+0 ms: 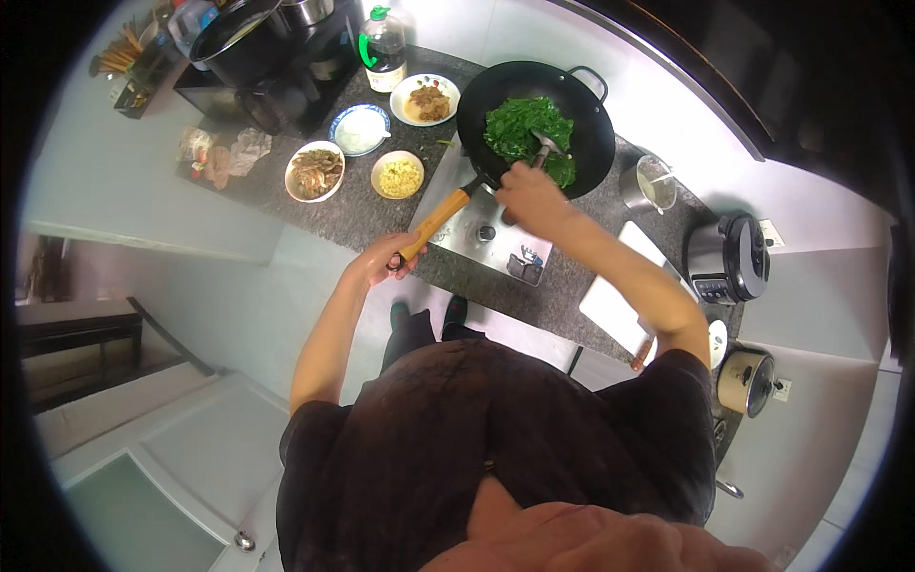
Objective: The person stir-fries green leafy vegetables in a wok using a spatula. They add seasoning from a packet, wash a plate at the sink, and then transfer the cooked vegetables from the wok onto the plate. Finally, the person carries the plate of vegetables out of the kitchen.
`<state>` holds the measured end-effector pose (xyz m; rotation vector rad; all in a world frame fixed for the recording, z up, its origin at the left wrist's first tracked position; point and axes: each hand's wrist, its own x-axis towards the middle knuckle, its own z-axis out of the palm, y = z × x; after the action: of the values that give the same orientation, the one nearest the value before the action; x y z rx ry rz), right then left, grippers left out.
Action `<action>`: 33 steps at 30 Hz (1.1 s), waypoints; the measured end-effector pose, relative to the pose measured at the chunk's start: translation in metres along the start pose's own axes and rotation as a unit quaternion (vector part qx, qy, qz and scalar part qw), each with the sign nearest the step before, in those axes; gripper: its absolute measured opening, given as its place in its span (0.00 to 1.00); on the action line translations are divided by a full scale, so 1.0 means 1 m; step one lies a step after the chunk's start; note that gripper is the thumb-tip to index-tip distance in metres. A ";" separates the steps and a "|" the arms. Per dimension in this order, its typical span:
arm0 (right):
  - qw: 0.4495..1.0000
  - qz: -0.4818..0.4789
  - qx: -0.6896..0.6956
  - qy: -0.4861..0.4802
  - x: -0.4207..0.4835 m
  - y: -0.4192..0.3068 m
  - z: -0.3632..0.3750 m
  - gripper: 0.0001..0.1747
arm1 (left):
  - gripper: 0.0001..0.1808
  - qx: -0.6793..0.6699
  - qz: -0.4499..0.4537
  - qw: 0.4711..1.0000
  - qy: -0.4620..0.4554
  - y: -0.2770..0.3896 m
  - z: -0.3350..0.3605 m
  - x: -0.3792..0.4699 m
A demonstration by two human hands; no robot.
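Note:
My left hand (389,259) is closed around the end of the wooden handle (437,220) of a black wok (475,107). Chopped leafy greens (525,125) lie in the wok, which stands over the steel gas stove (486,232). My right hand (532,194) grips the handle of a metal spatula (549,141), whose blade rests in the greens. Left of the wok stand a bowl of chopped garlic (399,178), a floral plate with brown seasoned food (429,104), a blue-rimmed plate of white powder (359,130) and a bowl of sliced brownish food (315,171).
A large bottle of dark liquid (384,53) stands behind the plates, with a black pot (236,43) at the far left. On the right are a steel container (647,184), a white cutting board (607,300), a pressure cooker (725,257) and a rice cooker (745,381).

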<state>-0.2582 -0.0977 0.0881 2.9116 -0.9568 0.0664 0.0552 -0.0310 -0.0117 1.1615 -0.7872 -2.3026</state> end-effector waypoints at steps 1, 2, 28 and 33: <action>0.999 0.021 0.028 0.013 -0.002 0.013 -0.024 0.06 | 0.20 -0.001 -0.004 1.000 -0.006 0.003 0.000 0.000; 0.996 0.071 0.044 0.028 -0.007 0.024 -0.054 0.09 | 0.20 -0.014 -0.002 1.000 -0.012 0.004 -0.001 0.001; 0.533 0.515 0.486 0.464 -0.082 0.098 -0.035 0.10 | 0.19 -0.035 -0.046 0.994 -0.090 0.029 -0.028 -0.009; 0.504 0.381 0.651 0.421 -0.034 0.088 -0.013 0.12 | 0.19 -0.027 -0.058 0.994 -0.086 0.038 -0.028 -0.011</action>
<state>-0.3379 -0.1469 0.1039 1.7658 -2.2951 2.9494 0.0893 -0.0606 0.0064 1.0208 -0.7300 -2.5307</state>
